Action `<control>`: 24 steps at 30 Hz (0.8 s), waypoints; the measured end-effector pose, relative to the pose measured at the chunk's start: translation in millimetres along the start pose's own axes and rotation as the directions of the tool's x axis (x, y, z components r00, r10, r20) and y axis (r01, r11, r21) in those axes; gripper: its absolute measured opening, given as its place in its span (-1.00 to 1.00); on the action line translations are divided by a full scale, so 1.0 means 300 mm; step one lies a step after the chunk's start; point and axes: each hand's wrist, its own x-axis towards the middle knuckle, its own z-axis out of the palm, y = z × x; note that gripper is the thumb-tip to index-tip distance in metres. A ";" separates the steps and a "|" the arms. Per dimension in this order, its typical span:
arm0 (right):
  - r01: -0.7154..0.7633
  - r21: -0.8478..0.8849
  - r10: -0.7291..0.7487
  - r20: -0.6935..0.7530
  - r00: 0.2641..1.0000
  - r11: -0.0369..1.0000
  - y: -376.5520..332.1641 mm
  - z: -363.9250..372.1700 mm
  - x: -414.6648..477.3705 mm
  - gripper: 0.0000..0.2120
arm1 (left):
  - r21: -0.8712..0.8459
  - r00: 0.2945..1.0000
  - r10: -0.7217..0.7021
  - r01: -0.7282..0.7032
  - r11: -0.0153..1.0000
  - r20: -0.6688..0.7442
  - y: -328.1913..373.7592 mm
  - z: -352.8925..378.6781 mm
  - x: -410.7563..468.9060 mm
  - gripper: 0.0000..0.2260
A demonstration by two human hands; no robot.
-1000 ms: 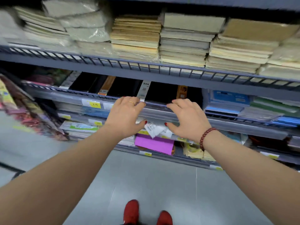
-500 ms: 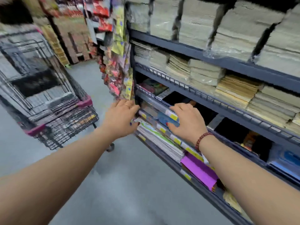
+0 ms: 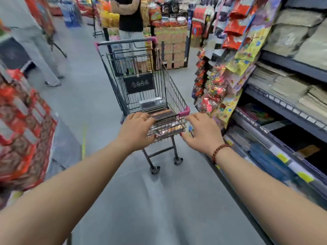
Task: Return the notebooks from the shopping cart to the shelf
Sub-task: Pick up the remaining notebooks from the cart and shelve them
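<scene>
A wire shopping cart (image 3: pixel 174 91) with pink corner trim stands in the aisle ahead of me. Dark notebooks (image 3: pixel 160 110) lie stacked in its basket. My left hand (image 3: pixel 137 131) is stretched out in front of the cart's near end, fingers spread and holding nothing. My right hand (image 3: pixel 201 132), with a bead bracelet at the wrist, reaches toward the cart's near right corner, also spread and holding nothing. The shelf (image 3: pixel 290 112) runs along the right, with a dark gap (image 3: pixel 299 138) on its lower level.
Hanging snack packets (image 3: pixel 230 71) crowd the shelf end on the right. A red display (image 3: pixel 23 124) stands at left. One person (image 3: pixel 131 20) stands behind the cart and another (image 3: pixel 35 41) at the left. Grey floor lies between me and the cart.
My view has swung left from the shelf to the cart. Both hands left the shelf edge and now reach toward the cart's near end.
</scene>
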 end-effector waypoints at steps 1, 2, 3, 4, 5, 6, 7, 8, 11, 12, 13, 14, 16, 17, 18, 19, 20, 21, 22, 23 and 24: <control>0.008 0.010 -0.008 0.012 1.000 1.000 -0.039 0.029 0.023 -0.53 | 0.001 1.000 -0.018 0.018 1.000 0.006 -0.045 0.008 -0.008 -0.51; 0.013 0.016 -0.013 0.028 1.000 1.000 -0.072 0.057 0.045 -0.53 | -0.007 0.999 -0.037 0.037 0.999 0.012 -0.085 0.017 -0.011 -0.50; 0.017 0.019 -0.018 0.047 0.999 1.000 -0.097 0.085 0.065 -0.52 | -0.017 0.998 -0.055 0.056 0.998 0.019 -0.120 0.029 -0.009 -0.50; 0.024 0.017 -0.025 0.062 0.998 1.000 -0.115 0.111 0.085 -0.52 | -0.024 0.997 -0.071 0.072 0.997 0.027 -0.151 0.042 -0.001 -0.49; 0.030 0.015 -0.031 0.075 0.997 0.999 -0.123 0.137 0.106 -0.51 | -0.026 0.996 -0.082 0.083 0.996 0.035 -0.177 0.057 0.012 -0.49; 0.034 0.013 -0.035 0.085 0.996 0.999 -0.125 0.160 0.129 -0.51 | -0.027 0.995 -0.089 0.091 0.996 0.039 -0.200 0.073 0.031 -0.50; 0.036 0.012 -0.037 0.095 0.995 0.999 -0.121 0.182 0.156 -0.52 | -0.031 0.995 -0.095 0.096 0.995 0.039 -0.222 0.090 0.052 -0.50; 0.036 0.008 -0.037 0.106 0.994 0.999 -0.112 0.202 0.186 -0.53 | -0.039 0.994 -0.100 0.101 0.994 0.039 -0.240 0.106 0.075 -0.51; 0.025 0.001 -0.024 0.145 0.989 1.000 -0.065 0.266 0.301 -0.54 | -0.056 0.991 -0.115 0.118 0.991 0.063 -0.288 0.167 0.164 -0.51; 0.018 0.007 -0.019 0.153 0.988 1.000 -0.045 0.292 0.347 -0.54 | -0.062 0.991 -0.117 0.122 0.991 0.067 -0.305 0.191 0.201 -0.51; 0.011 0.015 -0.013 0.155 0.988 1.000 -0.024 0.319 0.397 -0.54 | -0.065 0.991 -0.119 0.123 0.990 0.067 -0.324 0.216 0.244 -0.51; 0.003 0.024 -0.006 0.159 0.987 1.000 -0.001 0.346 0.449 -0.53 | -0.064 0.991 -0.120 0.124 0.990 0.068 -0.344 0.238 0.291 -0.51; -0.017 0.043 0.009 0.181 0.983 0.999 0.046 0.395 0.556 -0.52 | -0.067 0.988 -0.127 0.133 0.989 0.085 -0.384 0.277 0.391 -0.51; -0.024 0.050 0.014 0.193 0.981 0.998 0.070 0.419 0.607 -0.52 | -0.069 0.986 -0.130 0.138 0.988 0.101 -0.399 0.298 0.442 -0.51; -0.034 0.058 0.022 0.197 0.980 0.998 0.096 0.439 0.657 -0.52 | -0.069 0.985 -0.130 0.139 0.988 0.117 -0.413 0.319 0.495 -0.51; -0.053 0.071 0.038 0.200 0.979 0.996 0.122 0.459 0.704 -0.52 | -0.069 0.983 -0.128 0.138 0.988 0.135 -0.425 0.340 0.548 -0.50; -0.076 0.089 0.056 0.206 0.977 0.993 0.146 0.477 0.747 -0.52 | -0.070 0.980 -0.128 0.140 0.988 0.153 -0.433 0.359 0.595 -0.49; -0.091 0.103 0.067 0.212 0.975 0.990 0.168 0.495 0.787 -0.52 | -0.070 0.978 -0.127 0.141 0.988 0.168 -0.440 0.381 0.641 -0.48; -0.095 0.105 0.070 0.219 0.973 0.990 0.189 0.513 0.825 -0.52 | -0.071 0.976 -0.126 0.140 0.988 0.176 -0.447 0.402 0.683 -0.48; -0.096 0.101 0.071 0.228 0.971 0.990 0.209 0.530 0.860 -0.53 | -0.074 0.975 -0.124 0.139 0.988 0.185 -0.454 0.422 0.722 -0.48; -0.101 0.099 0.074 0.242 0.968 0.990 0.225 0.547 0.891 -0.53 | -0.081 0.973 -0.121 0.139 0.987 0.197 -0.461 0.440 0.757 -0.48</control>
